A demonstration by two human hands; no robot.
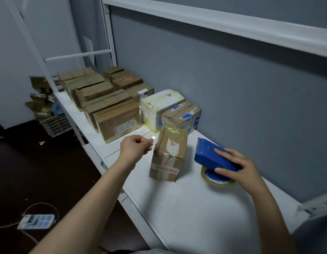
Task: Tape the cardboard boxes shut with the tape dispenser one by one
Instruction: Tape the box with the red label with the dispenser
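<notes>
— Two bare forearms reach in from the bottom edge over a white table (186,208). What is that on the dark floor to their left?
— That is a white power strip (37,221), its cable looped around it.
— And the right hand?
— The right hand (237,167) grips the blue tape dispenser (210,156), fingers laid along its top and thumb pressed to the near side. The dispenser sits on the table right of centre, toothed blade raised and pointing away. Its yellowish tape roll (217,182) lies flat on the tabletop beneath it.
— Where is the box being worked on?
— A small cardboard box (168,154) stands on end just left of the dispenser, apart from it. It is creased, banded with clear tape, and has a label on the near face.
— What is the left hand doing?
— The left hand (136,146) hovers just beside the box's upper left edge. Its fingers are curled in, thumb tip against forefinger, and nothing shows plainly between them. Whether it touches the box cannot be told.
— And farther back?
— Just behind the small box, a brown box with blue patches (181,114) and a white box (159,105) with yellowed tape stand side by side near the grey wall (232,88). Beyond them, rows of brown boxes (107,107) are packed close together to the table's far end. Past that end a pale plastic crate (55,125) sits on the floor, with loose cardboard piled above it.
</notes>
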